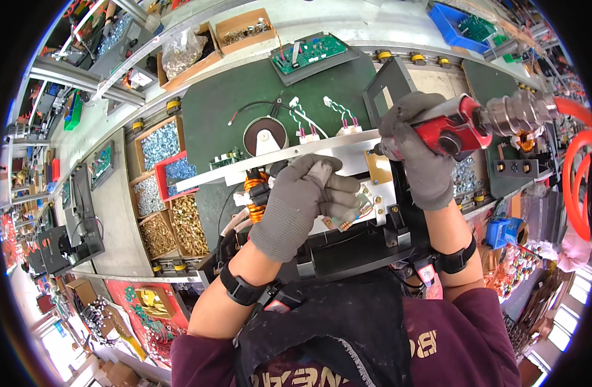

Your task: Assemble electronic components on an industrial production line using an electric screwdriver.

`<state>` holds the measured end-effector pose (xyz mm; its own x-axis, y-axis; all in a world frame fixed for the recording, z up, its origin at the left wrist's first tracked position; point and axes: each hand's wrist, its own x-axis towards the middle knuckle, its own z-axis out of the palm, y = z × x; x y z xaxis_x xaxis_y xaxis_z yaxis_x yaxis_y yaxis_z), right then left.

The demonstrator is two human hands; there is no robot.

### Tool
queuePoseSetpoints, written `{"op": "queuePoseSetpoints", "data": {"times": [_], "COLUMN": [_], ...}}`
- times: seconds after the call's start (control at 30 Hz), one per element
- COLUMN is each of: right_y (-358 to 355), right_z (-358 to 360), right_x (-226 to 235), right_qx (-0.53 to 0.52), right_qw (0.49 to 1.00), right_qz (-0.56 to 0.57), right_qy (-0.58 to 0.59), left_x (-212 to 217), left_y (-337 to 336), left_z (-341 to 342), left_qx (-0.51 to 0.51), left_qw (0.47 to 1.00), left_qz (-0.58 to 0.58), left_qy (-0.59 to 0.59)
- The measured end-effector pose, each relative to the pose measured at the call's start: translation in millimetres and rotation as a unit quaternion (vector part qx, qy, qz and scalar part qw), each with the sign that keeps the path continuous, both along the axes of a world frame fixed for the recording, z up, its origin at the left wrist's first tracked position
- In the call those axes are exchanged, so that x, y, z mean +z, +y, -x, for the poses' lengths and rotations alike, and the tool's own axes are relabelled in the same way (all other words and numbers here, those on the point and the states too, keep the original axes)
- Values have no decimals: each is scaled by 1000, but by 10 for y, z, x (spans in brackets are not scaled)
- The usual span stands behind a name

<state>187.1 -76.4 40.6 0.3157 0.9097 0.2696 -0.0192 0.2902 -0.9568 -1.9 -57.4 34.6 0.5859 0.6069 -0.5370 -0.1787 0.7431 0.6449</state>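
Glossy red screwdriver point(452, 129), grey knit gloves point(302, 200)

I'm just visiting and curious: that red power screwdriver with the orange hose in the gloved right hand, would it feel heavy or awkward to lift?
Probably fairly heavy for its size: the red power screwdriver has a chunky metal coupling. The coiled orange hose likely tugs at its rear end. The right hand wraps it in a full grip, in a knit glove, so slipping seems unlikely.

Near edge of tabletop point(115, 219): assembly point(347, 213), under both hands.
Left hand point(302, 200): on assembly, beside coil point(257, 193).
Right hand point(418, 148): right of left hand, around power screwdriver point(463, 122).
Metal bar point(276, 158): across assembly, behind left hand.
Left edge: screw bins point(167, 193).
Far edge: circuit board point(309, 53), cardboard boxes point(212, 45) to its left.
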Motion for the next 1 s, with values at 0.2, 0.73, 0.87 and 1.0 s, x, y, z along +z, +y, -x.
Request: {"op": "queuePoseSetpoints", "data": {"times": [0.2, 0.73, 0.87, 1.0], "right_y": [29, -529, -536, -593], "right_z": [22, 254, 251, 244], "right_x": [-2, 646, 645, 673], "right_qx": [28, 21, 17, 16], "right_qw": [999, 983, 985, 986], "right_qz": [-20, -164, -168, -160], "right_qy": [-36, 75, 45, 38], "left_x": [2, -24, -27, -29], "left_y": [39, -162, -189, -214], "left_z": [69, -180, -207, -248], "left_qx": [-77, -22, -23, -17], "left_qw": [978, 998, 997, 997], "left_qz": [-141, 59, 59, 81], "left_qy": [130, 0, -33, 9]}}
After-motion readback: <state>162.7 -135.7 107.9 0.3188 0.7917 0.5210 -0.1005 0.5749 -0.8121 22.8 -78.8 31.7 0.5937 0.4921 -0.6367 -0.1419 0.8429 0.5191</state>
